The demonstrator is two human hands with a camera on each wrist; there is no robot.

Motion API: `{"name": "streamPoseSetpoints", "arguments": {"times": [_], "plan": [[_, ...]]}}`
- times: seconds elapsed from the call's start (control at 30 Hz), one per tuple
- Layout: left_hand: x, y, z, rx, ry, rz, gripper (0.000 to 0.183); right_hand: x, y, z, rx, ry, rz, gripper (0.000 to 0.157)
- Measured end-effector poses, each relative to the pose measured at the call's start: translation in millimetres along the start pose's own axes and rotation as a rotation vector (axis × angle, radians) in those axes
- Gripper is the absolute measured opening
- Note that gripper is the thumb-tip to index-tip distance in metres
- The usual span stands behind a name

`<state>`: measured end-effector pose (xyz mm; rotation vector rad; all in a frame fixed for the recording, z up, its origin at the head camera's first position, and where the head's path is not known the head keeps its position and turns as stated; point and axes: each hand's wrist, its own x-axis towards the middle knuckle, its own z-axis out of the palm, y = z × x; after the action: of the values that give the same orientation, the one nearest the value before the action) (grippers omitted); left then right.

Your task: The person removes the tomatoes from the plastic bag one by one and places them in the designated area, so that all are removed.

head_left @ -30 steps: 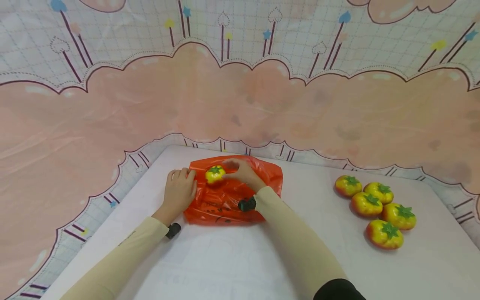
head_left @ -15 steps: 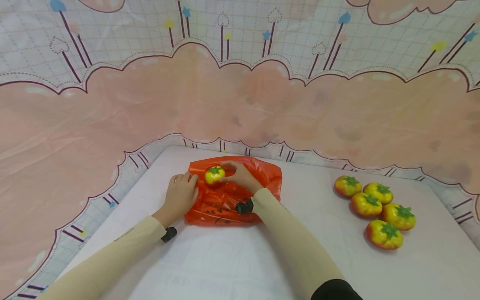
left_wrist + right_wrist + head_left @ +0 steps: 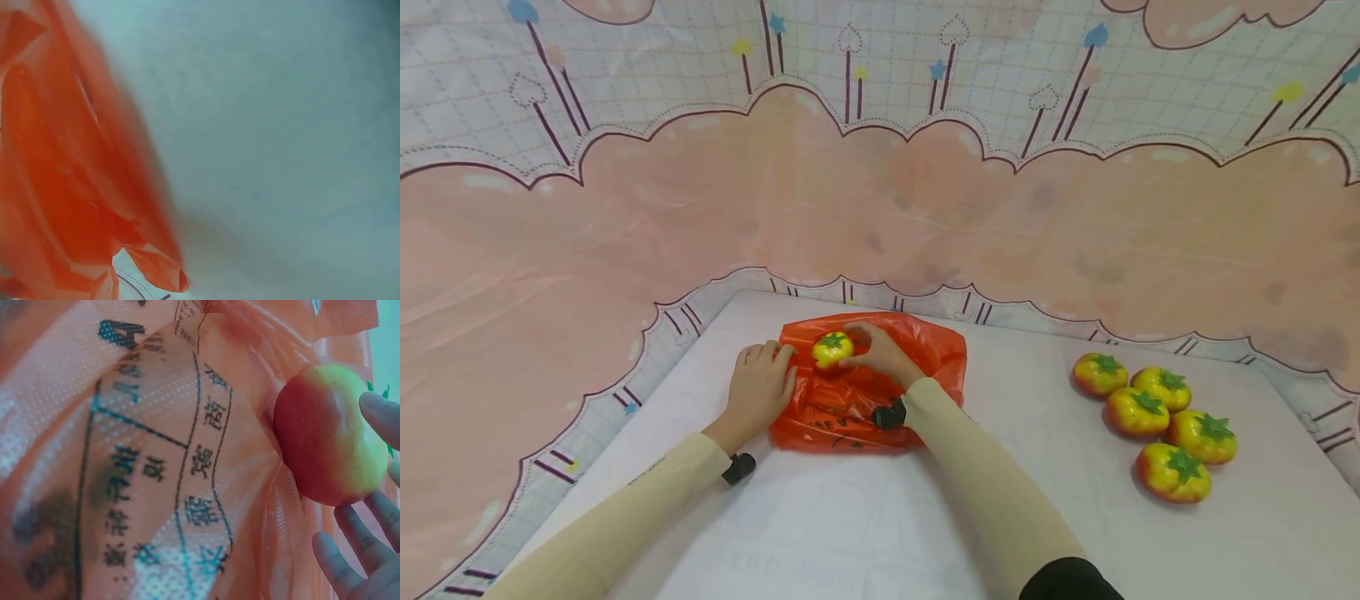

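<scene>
A red plastic bag (image 3: 820,429) with dark printing lies on the white table. At its left edge my left hand (image 3: 754,385) grips the plastic with curled fingers; in the left wrist view the crinkled bag (image 3: 69,175) shows but the hand does not. My right hand (image 3: 883,353) is over the bag, holding a yellow-red persimmon (image 3: 831,353) with a green leafy top. Seen from the right wrist, the thumb (image 3: 382,415) overlaps the persimmon's leafy side, and fingertips meet its underside. The persimmon (image 3: 325,434) is against the bag's plastic.
Several more persimmons (image 3: 1137,412) sit in a cluster on the right side of the white table (image 3: 1000,367). Behind the table hangs a pink and white cloth (image 3: 880,208) printed with candles. A small black wrist device (image 3: 889,413) sits at the right cuff.
Both hands and the persimmon stay nearly in place, with only tiny shifts. The left forearm has come slightly lower, and the bag's print has wrinkled a little differently.
</scene>
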<state>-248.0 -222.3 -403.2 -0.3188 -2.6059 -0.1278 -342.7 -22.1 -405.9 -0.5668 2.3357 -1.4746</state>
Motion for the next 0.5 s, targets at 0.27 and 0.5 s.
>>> {"name": "streamPoseSetpoints", "arguments": {"times": [0.27,0.5], "plan": [[-1.9,-1.5,-2.4,0.018,0.034,0.009,0.024,1.1,1.0,2.0,0.001,0.028,-0.016,0.053],[-2.6,-5.2,-4.0,0.029,0.038,-0.02,0.022,0.8,-0.3,3.6,-0.052,0.004,-0.008,0.055]]}}
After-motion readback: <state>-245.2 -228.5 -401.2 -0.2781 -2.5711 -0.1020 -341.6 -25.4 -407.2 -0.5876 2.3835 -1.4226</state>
